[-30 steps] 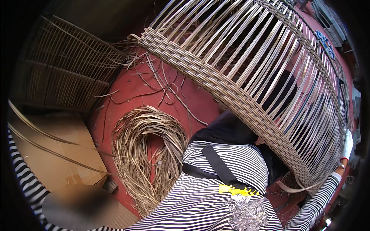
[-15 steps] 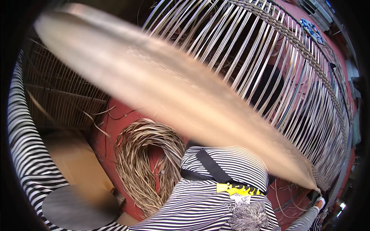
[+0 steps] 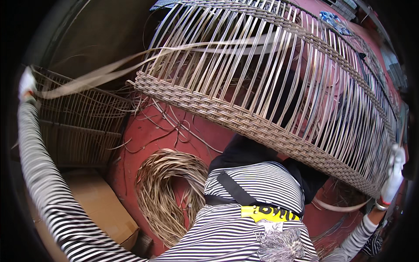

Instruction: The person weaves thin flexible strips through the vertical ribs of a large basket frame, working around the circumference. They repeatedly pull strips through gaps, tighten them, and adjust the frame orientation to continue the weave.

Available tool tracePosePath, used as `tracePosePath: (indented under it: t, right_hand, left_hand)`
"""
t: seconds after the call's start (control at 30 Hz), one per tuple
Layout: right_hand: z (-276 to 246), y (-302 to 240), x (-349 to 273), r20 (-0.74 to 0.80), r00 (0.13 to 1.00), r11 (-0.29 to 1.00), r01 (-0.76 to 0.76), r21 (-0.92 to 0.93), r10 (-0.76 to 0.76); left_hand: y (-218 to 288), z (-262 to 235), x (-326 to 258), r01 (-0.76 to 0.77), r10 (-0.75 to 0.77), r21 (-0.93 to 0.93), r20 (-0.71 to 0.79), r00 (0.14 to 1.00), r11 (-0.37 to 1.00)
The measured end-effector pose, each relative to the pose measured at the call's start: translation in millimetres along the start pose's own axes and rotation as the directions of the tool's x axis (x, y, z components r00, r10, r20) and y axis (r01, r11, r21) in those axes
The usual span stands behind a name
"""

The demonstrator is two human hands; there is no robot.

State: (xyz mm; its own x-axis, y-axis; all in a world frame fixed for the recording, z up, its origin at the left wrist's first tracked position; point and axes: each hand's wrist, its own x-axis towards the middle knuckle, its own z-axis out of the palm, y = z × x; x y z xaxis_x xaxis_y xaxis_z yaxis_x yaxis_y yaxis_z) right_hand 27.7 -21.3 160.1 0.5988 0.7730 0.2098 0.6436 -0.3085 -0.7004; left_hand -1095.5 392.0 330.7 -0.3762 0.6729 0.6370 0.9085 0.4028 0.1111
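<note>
A woven rattan frame (image 3: 262,126) of upright stakes leans across the area in front of me, with a dense woven band along its near edge. My left hand (image 3: 28,85), in a white glove, is stretched far out to the left, closed on a pale flat rattan strip (image 3: 109,74). The strip runs in a blurred loop toward the stakes. My right hand (image 3: 394,174), also white-gloved, is at the frame's right end, its fingers looking closed; what they hold is not clear. Another pale strip (image 3: 340,206) curves below the woven band near that hand.
A coil of rattan strips (image 3: 161,205) lies on the red floor (image 3: 209,135) left of my lap. Beside it is a cardboard box (image 3: 102,209). A second frame of rods (image 3: 78,135) stands at left. Blue patterned cloth (image 3: 335,22) lies beyond the frame.
The wide blurred strip that swept across the view is now a thin loop near the stakes. My left hand has swung out to the far left; the right hand has risen at the right.
</note>
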Motion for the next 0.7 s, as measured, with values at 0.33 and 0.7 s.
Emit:
tracePosePath:
  t: [0.33, 0.7]
  right_hand:
    - [272.6, -268.5, -39.5, 0.206, 0.166, 0.173, 0.985, 0.016, -0.964]
    - [339.4, -218.3, -62.4, 0.101, 0.22, 0.235, 0.956, 0.173, -0.97]
  left_hand:
    - [179.9, 20.6, -318.6, -0.327, 0.413, -0.319, 0.256, 0.874, 0.889]
    - [132.4, 54.9, -356.5, 0.003, 0.263, -0.292, 0.864, 0.43, 0.956]
